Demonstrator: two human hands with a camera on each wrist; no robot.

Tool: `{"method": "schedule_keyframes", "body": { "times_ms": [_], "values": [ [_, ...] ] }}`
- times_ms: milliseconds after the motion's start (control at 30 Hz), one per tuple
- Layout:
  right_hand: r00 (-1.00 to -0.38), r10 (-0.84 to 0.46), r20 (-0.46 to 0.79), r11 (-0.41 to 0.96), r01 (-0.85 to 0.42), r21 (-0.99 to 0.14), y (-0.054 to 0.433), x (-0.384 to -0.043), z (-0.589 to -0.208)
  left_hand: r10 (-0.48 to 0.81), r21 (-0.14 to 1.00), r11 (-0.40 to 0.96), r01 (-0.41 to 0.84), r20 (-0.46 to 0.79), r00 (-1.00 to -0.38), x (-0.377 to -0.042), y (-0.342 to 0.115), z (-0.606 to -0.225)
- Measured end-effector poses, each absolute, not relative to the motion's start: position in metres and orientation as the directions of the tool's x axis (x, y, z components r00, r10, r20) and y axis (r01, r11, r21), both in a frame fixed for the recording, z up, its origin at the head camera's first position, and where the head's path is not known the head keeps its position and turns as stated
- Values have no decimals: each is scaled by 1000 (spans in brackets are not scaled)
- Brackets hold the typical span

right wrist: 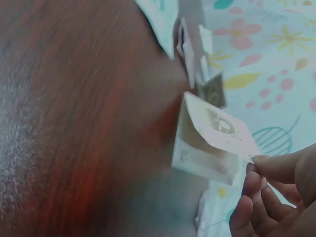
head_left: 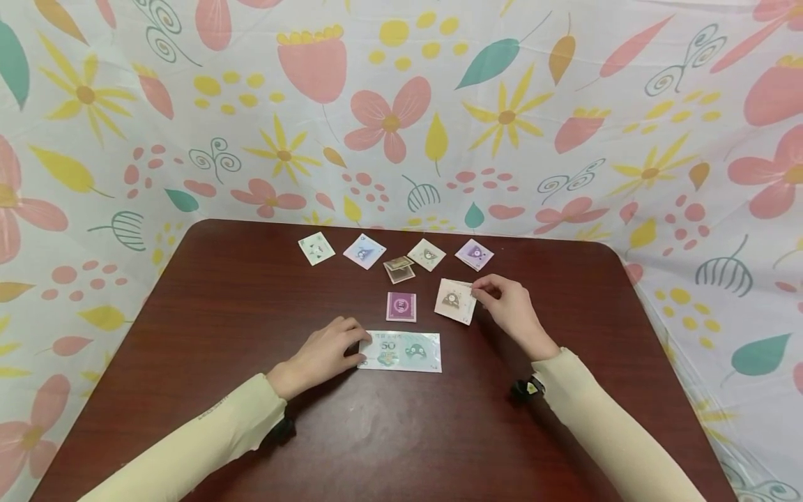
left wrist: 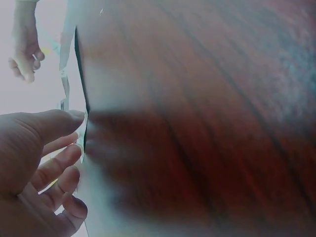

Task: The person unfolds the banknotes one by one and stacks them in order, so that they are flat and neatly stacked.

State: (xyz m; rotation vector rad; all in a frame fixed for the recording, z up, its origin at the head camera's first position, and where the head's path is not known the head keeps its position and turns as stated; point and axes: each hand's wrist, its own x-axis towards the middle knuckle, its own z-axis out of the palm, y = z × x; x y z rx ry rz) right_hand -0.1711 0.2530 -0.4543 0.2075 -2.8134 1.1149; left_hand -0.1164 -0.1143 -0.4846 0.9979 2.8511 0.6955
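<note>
In the head view, the left hand (head_left: 323,352) is at the left end of a flat green play banknote (head_left: 410,351) printed with 50. Its thumb and curled fingers hold that edge, also seen in the left wrist view. The right hand (head_left: 511,314) pinches the upper right corner of a folded beige play banknote (head_left: 456,301) between thumb and fingertips. From the right wrist, this folded note (right wrist: 217,123) shows its upper flap lifted away from the lower layer. A folded purple note (head_left: 401,307) lies just beyond the green one.
Along the back of the dark wooden table (head_left: 251,293) lie folded notes: a pale green one (head_left: 316,249), a blue one (head_left: 364,251), a beige-green one (head_left: 427,254) and a violet one (head_left: 475,255). A brown half-folded note (head_left: 399,269) sits before them. Patterned cloth (head_left: 389,84) hangs behind.
</note>
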Motion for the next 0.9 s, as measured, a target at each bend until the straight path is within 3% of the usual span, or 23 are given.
{"method": "schedule_keyframes", "body": {
  "times_ms": [333, 900],
  "values": [
    [-971, -184, 153, 675, -238, -699, 246, -148, -429, 588, 434, 686, 584, 142, -796, -118, -112, -484],
    [-899, -410, 151, 607, -393, -691, 205, -118, -393, 496, 625, 536, 568, 311, -811, -140, -95, -454]
  ]
}}
